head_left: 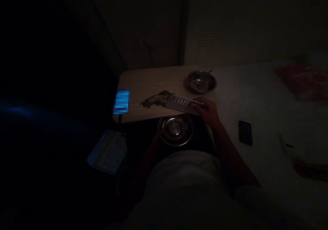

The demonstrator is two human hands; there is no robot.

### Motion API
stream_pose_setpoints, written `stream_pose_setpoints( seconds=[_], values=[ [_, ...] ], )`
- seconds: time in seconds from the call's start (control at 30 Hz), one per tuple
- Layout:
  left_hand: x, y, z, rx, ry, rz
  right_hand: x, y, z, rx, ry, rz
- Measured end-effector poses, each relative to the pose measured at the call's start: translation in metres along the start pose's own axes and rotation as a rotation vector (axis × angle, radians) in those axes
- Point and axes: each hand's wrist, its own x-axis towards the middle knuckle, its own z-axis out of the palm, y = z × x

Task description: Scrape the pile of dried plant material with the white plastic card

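Note:
The scene is very dark. My right hand (205, 110) is closed around one end of a flat, pale strip (179, 103) with a row of light and dark bars along it. Its far end touches a scattered heap of small, dark, leafy-looking bits (164, 95) on the wooden table (138, 83). Just below the table's near edge sits a shiny metal bowl (176, 129) with some bits inside. My left hand (161, 133) grips that bowl's left rim, its fingers mostly lost in shadow.
Another metal bowl (201, 81), with a handle poking over its rim, stands at the table's back right. A lit, blurred screen (121, 102) is at the left edge. A dark phone (245, 133) lies on the pale bedding (230, 100). A pale box-like thing (109, 151) sits lower left.

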Motion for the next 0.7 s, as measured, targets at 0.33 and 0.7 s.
stream_pose_setpoints(
  seconds=[0.33,0.7],
  values=[
    [0.015,-0.011,-0.012,-0.074,0.096,-0.060,-0.001,-0.002,-0.008,0.037,0.259,0.031],
    [-0.005,0.006,-0.002,0.106,0.181,0.168,0.000,0.003,-0.008,0.092,0.285,0.016]
  ],
)
